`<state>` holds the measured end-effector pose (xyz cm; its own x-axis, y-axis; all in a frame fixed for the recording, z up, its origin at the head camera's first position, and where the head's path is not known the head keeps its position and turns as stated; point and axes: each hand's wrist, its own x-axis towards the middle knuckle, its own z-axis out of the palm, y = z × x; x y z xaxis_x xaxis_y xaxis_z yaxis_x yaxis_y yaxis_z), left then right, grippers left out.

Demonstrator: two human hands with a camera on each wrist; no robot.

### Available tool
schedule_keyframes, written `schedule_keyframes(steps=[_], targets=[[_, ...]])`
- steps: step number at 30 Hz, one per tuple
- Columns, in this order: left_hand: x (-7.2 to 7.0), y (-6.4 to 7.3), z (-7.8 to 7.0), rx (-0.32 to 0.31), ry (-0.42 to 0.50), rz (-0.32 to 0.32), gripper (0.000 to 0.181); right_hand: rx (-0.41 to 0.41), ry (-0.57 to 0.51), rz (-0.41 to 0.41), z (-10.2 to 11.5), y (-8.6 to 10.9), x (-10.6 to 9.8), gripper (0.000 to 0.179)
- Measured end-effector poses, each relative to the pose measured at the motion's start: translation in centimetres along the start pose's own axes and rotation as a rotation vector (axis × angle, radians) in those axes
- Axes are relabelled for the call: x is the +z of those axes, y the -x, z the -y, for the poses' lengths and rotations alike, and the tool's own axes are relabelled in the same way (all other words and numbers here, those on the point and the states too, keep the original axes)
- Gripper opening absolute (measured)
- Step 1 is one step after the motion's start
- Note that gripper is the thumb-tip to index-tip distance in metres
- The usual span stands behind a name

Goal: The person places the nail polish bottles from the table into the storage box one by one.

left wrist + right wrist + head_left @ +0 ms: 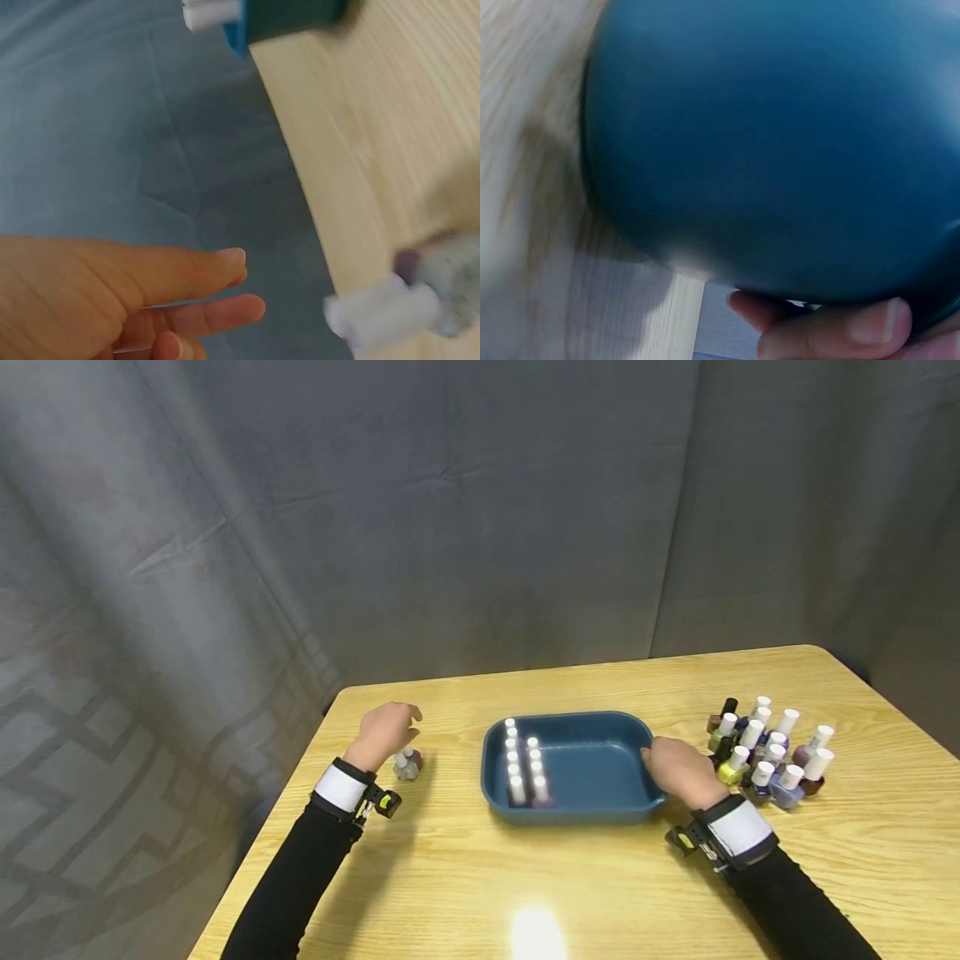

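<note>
The tray [592, 816] is at the middle of the tabletop [450, 877], with bottles standing in two rows at its left part. The left row [513, 770] is longer than the right row [536, 768]; blur keeps the exact count unsure. Since the rows take up only that part, the filling looks partly done. The right hand [681, 770] grips the tray's right end, its fingers curled at the rim. The left hand [384, 732] hovers beside a pair [407, 767] of bottles left of the tray; its fingers are loosely bent, a narrow gap between thumb and forefinger, and hold nothing. That pair is outside the tray, as is a larger cluster [775, 752] right of it, near the right hand, so probably much is left. Behind hangs a grey curtain [480, 527]
</note>
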<state>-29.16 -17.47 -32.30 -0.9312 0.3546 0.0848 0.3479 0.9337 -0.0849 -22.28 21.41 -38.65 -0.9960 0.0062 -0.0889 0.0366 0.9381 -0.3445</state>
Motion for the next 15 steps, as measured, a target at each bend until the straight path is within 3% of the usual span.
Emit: schedule_keyframes(steps=[8, 15], targets=[[1.8, 0.3, 1.9, -0.087, 0.008, 0.078, 0.025, -0.008, 0.006, -0.001, -0.2, -0.2, 0.2, 0.032], [2.9, 0.1, 2.4, -0.099, 0.031, 0.079, 0.018, -0.008, 0.004, 0.001, -0.2, -0.2, 0.2, 0.033]])
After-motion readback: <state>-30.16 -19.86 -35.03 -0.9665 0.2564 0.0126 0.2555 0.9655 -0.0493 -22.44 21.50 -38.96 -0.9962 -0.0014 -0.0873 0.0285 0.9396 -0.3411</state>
